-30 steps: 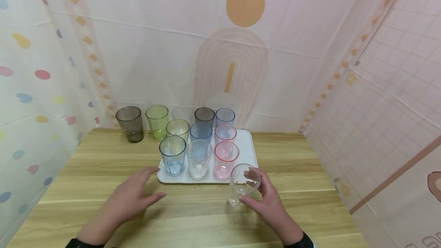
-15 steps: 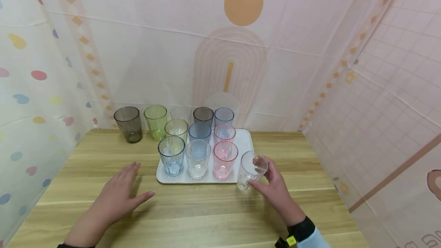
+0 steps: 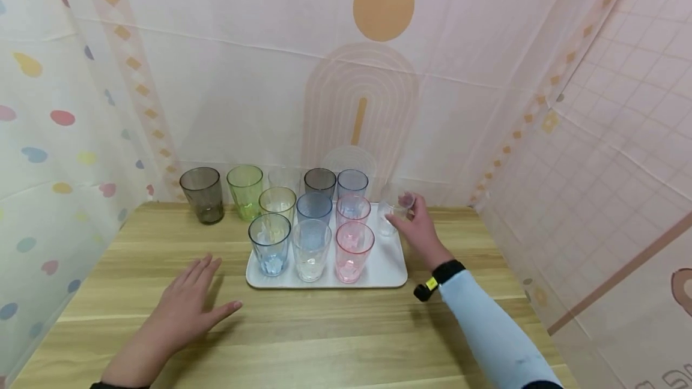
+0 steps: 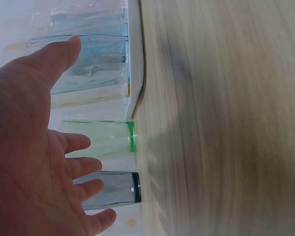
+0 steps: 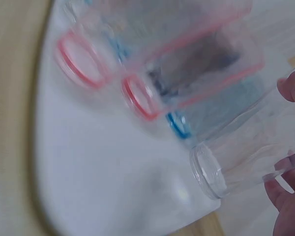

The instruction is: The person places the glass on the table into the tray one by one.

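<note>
Right hand [image 3: 418,230] grips clear cup [image 3: 390,216] over tray's [image 3: 386,269] far right corner, base just above it, not set down. Left hand [image 3: 186,305] spread flat on desk [image 3: 324,335] left of tray. Grey cup [image 3: 202,194] and green cup [image 3: 245,189] stand off tray.

no readable text, labels, numbers, signs

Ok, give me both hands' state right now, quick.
Left hand: open, fingers spread, resting on the table.
Right hand: gripping the clear cup over the tray's far right corner.
</note>
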